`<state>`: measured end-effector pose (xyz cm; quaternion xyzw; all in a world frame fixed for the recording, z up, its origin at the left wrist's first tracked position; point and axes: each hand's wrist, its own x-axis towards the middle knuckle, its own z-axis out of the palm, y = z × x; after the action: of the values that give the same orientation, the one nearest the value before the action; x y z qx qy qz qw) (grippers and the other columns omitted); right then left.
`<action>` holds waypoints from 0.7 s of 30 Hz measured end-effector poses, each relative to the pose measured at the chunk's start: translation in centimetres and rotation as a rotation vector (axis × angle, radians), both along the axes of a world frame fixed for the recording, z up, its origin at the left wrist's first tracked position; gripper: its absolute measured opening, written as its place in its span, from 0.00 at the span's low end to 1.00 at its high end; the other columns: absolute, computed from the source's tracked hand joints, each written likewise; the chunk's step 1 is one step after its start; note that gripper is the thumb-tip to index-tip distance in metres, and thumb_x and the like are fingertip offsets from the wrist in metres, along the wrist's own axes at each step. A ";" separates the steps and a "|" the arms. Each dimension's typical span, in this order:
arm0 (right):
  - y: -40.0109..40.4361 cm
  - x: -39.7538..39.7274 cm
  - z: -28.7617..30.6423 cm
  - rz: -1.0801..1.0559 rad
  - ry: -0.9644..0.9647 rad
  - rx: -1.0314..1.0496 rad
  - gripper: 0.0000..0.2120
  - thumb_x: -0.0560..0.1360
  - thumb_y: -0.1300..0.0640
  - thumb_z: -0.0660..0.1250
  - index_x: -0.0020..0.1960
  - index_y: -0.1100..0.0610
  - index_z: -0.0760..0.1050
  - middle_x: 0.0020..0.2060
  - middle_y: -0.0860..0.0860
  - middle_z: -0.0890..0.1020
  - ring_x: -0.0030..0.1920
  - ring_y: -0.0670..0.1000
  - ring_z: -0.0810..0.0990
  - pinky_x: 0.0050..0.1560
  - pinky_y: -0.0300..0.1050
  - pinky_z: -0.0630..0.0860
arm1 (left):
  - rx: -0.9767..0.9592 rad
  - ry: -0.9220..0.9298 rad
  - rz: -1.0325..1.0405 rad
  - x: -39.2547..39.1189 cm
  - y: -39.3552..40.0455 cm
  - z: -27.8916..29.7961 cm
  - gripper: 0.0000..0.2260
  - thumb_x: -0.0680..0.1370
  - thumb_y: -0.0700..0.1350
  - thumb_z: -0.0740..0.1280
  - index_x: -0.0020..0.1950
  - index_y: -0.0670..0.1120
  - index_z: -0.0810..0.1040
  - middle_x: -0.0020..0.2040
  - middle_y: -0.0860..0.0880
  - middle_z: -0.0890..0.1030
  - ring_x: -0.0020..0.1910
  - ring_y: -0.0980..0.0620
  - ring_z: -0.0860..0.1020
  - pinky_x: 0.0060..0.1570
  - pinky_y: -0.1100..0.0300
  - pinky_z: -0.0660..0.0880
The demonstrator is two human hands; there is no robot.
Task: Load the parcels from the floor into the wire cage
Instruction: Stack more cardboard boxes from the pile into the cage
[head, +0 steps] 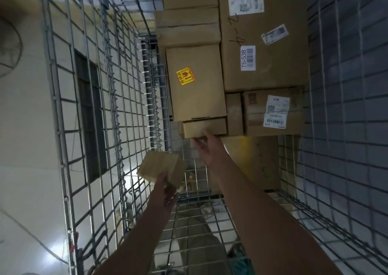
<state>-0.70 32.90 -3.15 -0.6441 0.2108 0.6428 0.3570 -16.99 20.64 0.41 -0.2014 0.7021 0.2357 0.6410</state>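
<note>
I look down into the wire cage, where several brown cardboard parcels are stacked. My left hand grips a small tan parcel above the cage's wire floor, left of centre. My right hand reaches forward and its fingers touch the near edge of a small flat parcel. That parcel lies just below a box with a yellow sticker. A large box marked T6-538 fills the far right, with a labelled box in front of it.
Wire mesh walls rise at left and at right. More cartons are stacked at the far end. Another brown box lies low under my right forearm. Pale tiled floor shows outside the left wall.
</note>
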 end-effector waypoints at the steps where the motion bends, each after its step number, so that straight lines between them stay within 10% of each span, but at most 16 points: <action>1: 0.2 0.3 0.7 -0.014 0.003 0.029 0.22 0.81 0.58 0.68 0.73 0.62 0.69 0.67 0.61 0.77 0.57 0.58 0.83 0.61 0.54 0.81 | 0.015 -0.011 -0.024 0.0 0.2 0.0 0.16 0.76 0.56 0.73 0.53 0.45 0.78 0.47 0.44 0.79 0.45 0.49 0.78 0.46 0.55 0.78; 16: -0.6 1.7 0.7 -0.066 -0.019 0.035 0.16 0.78 0.57 0.71 0.63 0.63 0.76 0.55 0.60 0.81 0.52 0.58 0.82 0.54 0.52 0.83 | 0.103 -0.057 -0.169 2.9 1.0 1.7 0.14 0.79 0.52 0.71 0.59 0.44 0.78 0.54 0.43 0.82 0.53 0.45 0.82 0.49 0.54 0.79; 21: -5.8 1.7 3.8 0.676 -0.496 -0.004 0.23 0.75 0.45 0.65 0.65 0.55 0.75 0.58 0.54 0.81 0.57 0.56 0.80 0.56 0.50 0.76 | 0.069 -0.018 -0.312 4.5 1.1 2.0 0.14 0.77 0.50 0.73 0.55 0.41 0.80 0.46 0.45 0.82 0.44 0.47 0.81 0.41 0.56 0.80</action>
<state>0.97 27.13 0.61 -0.8131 -0.1036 0.5487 0.1647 -12.52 21.70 2.44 -0.0698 0.7106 0.1556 0.6826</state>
